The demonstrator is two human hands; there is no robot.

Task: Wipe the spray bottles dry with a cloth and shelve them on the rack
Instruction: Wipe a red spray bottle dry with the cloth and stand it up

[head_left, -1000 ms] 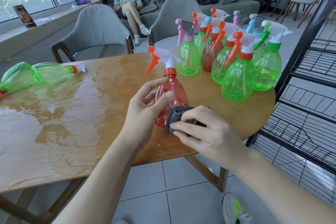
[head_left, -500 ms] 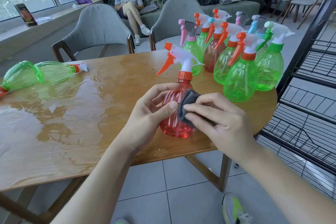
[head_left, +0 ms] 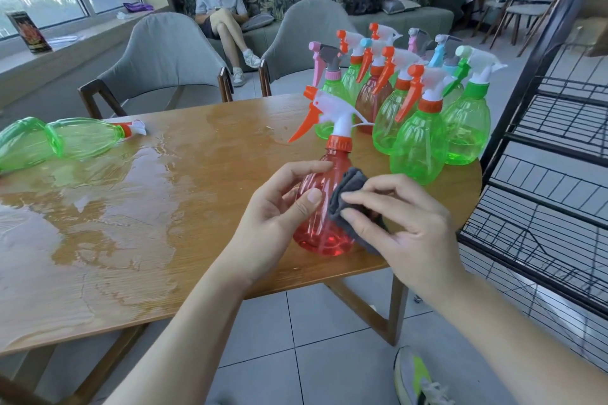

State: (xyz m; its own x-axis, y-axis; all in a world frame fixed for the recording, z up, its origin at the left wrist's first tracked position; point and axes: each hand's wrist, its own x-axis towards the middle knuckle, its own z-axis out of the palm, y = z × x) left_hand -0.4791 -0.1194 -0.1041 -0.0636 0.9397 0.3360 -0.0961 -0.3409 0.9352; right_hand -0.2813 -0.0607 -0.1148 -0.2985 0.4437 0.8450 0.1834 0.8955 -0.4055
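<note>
Up from the bottle's base comes the grey cloth [head_left: 350, 199], right hand [head_left: 404, 223] pinching it against the red spray bottle [head_left: 324, 204]. Left hand [head_left: 276, 217] grips the bottle upright on the tabletop [head_left: 164, 207]; no labels readable.

One red spray bottle [head_left: 320, 207] with an orange trigger stands upright at the near edge of the worktop [head_left: 138, 240]. Behind it a cluster of upright spray bottles [head_left: 418, 145] shows about nine heads; overlap hides the exact number. Two green bottles [head_left: 56, 141] lie on their sides at the left. One grey cloth [head_left: 345, 197], one black wire rack [head_left: 543, 191], two grey armchairs [head_left: 164, 59].
</note>
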